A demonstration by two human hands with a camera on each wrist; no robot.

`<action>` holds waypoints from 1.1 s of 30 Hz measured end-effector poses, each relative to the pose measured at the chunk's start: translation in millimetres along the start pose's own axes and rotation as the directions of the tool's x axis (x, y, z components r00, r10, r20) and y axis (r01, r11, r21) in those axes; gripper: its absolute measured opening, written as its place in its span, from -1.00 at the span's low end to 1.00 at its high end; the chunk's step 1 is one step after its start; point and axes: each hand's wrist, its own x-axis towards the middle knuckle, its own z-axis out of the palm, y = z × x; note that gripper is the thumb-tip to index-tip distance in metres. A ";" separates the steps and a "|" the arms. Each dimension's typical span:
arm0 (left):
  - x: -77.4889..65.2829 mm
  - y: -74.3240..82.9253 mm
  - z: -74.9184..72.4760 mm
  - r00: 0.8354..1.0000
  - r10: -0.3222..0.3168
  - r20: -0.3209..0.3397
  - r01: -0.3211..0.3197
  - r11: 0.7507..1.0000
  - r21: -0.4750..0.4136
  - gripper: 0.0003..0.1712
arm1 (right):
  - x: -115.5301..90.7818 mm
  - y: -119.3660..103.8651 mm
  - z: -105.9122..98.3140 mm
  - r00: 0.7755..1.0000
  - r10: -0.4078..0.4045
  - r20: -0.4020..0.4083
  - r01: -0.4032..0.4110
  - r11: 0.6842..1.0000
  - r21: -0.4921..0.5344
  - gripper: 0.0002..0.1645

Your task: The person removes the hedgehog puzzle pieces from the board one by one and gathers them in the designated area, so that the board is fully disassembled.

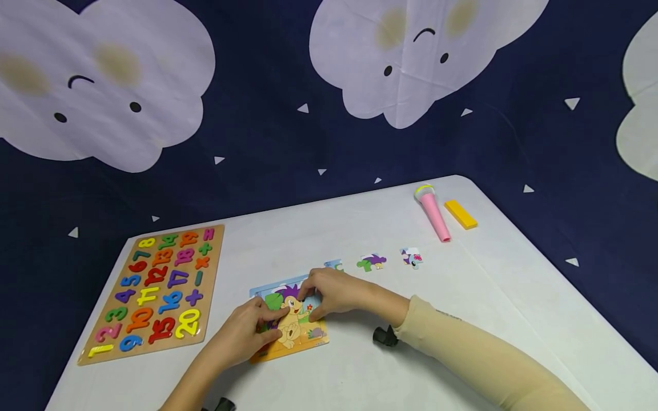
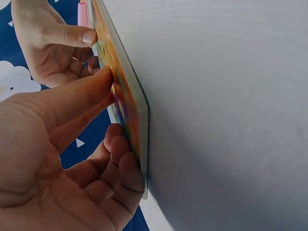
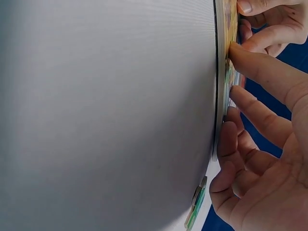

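Observation:
A jigsaw puzzle board (image 1: 317, 338) with a purple-haired hedgehog on an orange and blue ground lies flat on the white table. From the left, my left hand (image 1: 243, 332) presses thumb and index fingertips onto the picture, its other fingers resting at the board's edge. On the upper right part of the picture, my right hand (image 1: 336, 290) touches down with spread thumb and fingers, hiding that corner. Loose puzzle pieces lie behind the board: one partly covered piece (image 1: 335, 264), a green and purple piece (image 1: 372, 262) and a blue and white piece (image 1: 412, 257).
A wooden number board (image 1: 208, 311) with colourful digits lies at the left. Toward the back right are a pink toy microphone (image 1: 434, 216) and a yellow block (image 1: 460, 214). Dark blue cloth with clouds (image 1: 267, 142) hangs behind the table (image 1: 462, 342).

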 end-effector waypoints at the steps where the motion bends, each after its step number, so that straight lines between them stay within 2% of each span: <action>1: 0.1 0.1 -0.1 1.000 0.000 -0.001 0.000 1.000 -0.004 -0.54 | 0.4 0.4 0.2 1.000 0.002 0.002 -0.002 1.000 0.006 -0.52; 19: 0.6 -0.9 0.2 1.000 0.015 -0.009 -0.015 1.000 -0.018 -0.53 | 7.3 3.1 -1.1 0.999 0.004 0.033 -0.006 0.997 0.076 -0.57; 27: 0.4 -0.6 -0.2 0.999 0.043 -0.008 -0.043 0.999 -0.015 -0.52 | 9.8 2.8 -5.4 0.998 0.008 0.065 -0.012 0.998 0.061 -0.55; 33: 0.4 -0.3 -0.2 1.000 0.025 -0.008 -0.025 0.999 -0.030 -0.53 | 9.8 -1.5 -8.3 0.996 0.023 0.085 -0.026 0.999 0.035 -0.53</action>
